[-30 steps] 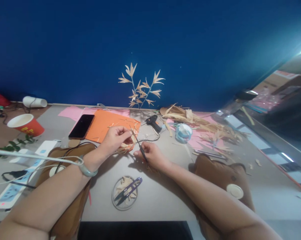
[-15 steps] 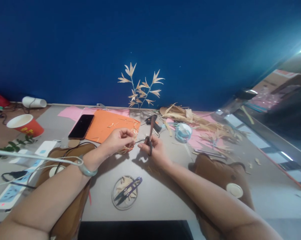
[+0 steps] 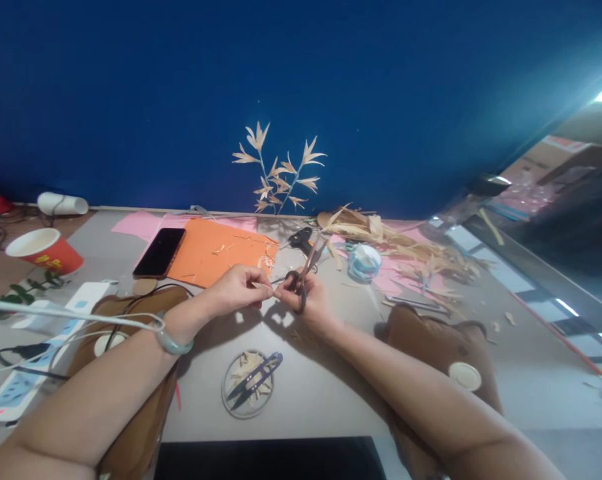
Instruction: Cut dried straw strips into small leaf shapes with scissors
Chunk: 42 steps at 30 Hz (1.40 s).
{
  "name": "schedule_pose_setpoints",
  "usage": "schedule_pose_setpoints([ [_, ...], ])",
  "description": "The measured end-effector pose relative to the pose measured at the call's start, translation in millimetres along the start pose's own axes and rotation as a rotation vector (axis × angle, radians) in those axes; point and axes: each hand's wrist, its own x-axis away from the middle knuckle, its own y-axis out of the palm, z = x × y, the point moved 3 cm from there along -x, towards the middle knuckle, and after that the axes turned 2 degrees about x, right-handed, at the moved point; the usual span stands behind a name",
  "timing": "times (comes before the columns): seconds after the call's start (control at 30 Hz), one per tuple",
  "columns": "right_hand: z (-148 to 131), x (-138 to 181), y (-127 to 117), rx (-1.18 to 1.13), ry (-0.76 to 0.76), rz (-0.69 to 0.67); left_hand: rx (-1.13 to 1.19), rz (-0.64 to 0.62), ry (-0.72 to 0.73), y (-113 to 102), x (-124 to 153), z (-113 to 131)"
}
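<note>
My left hand (image 3: 235, 289) pinches a thin pale straw strip (image 3: 263, 285) at its fingertips, just above the grey table (image 3: 325, 380). My right hand (image 3: 305, 300) grips dark scissors (image 3: 303, 270), blades pointing up and away to the right, and its fingertips meet the left hand at the strip. Both forearms rest over brown bear-shaped cushions (image 3: 441, 340). A round clear dish (image 3: 248, 383) with purple thread snips and straw bits lies close below the hands.
An orange sheet (image 3: 215, 250) with a black phone (image 3: 159, 252) lies behind the hands. A black glue gun (image 3: 301, 239), a roll of blue tape (image 3: 365, 261) and a heap of dried straw (image 3: 405, 247) lie right. A red paper cup (image 3: 43, 250) and a white power strip (image 3: 41, 347) sit left.
My right hand lifted the scissors from pointing down at the table to blades up, then drew in to touch my left fingertips. My left hand came slightly down toward it.
</note>
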Motion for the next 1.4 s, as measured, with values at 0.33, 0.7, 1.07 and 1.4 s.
schedule_pose_setpoints([
  [0.33, -1, -2, -3, -0.041, 0.043, 0.057, 0.262, -0.016, 0.002, 1, -7, -13],
  [0.7, -5, 1, 6, 0.183, 0.076, -0.169, 0.356, 0.172, 0.006, -14, -8, -10],
  [1.07, 1, 4, 8, 0.232, 0.13, -0.278, 0.307, 0.232, 0.035, -18, -8, -6],
  [1.4, 13, -1, 2, 0.402, 0.054, -0.265, 0.274, 0.246, -0.004, -21, -7, -10],
])
